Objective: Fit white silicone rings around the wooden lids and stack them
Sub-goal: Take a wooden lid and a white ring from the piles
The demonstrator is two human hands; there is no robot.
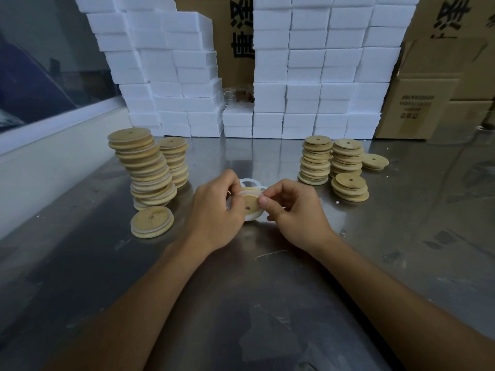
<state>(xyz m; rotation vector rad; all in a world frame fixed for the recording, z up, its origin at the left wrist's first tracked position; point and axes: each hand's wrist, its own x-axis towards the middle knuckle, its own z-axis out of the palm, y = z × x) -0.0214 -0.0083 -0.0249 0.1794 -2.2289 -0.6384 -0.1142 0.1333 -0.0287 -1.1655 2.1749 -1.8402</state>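
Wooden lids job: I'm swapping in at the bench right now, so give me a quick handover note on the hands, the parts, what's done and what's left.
Left hand and right hand together hold one wooden lid, working a white silicone ring around its edge; not seated yet.
Spare rings lie just behind the hands.
Done: two ringed stacks at left, the taller one leaning, plus a single ringed lid in front.
Left: bare lid stacks at right. Finish this lid, then stack it.

Tilted wooden lid (250,206) (center hole), white ring (247,192) half-fitted
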